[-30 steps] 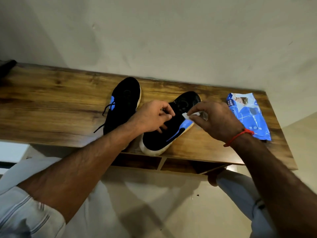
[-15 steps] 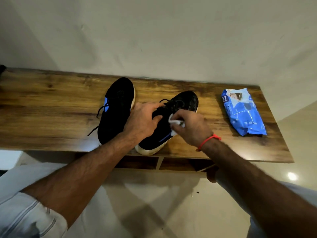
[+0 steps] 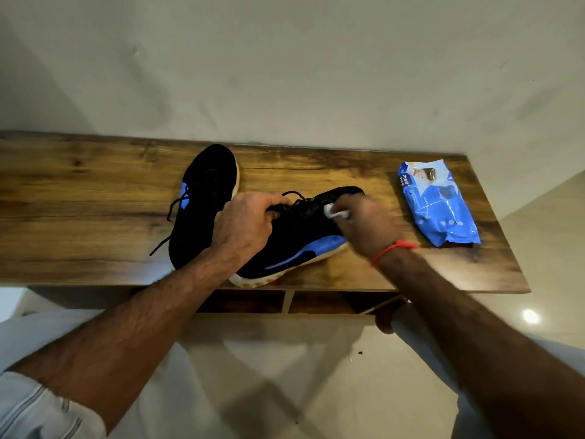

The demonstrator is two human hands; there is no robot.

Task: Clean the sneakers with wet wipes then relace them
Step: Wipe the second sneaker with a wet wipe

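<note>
1. The left hand [image 3: 245,224] grips the collar of the right sneaker [image 3: 304,239] on the shelf [image 3: 79,217].
2. The right hand [image 3: 367,226] pinches a white wipe [image 3: 332,211] against it.
3. Right of this sneaker lies the blue "mee mee" pack [image 3: 438,204]; left, the other sneaker [image 3: 205,201].

wooden shelf [image 3: 95,198] | pale wall [image 3: 285,64] behind; glossy floor [image 3: 550,223]

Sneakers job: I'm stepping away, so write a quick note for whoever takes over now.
Left hand grips the near sneaker at its collar.
Right hand holds a white wipe against that sneaker's upper.
Other sneaker lies on the wooden shelf, laces loose.
Wipes pack lies to the right.
Done: wiping begun.
Left: finish both sneakers, then relace.
</note>
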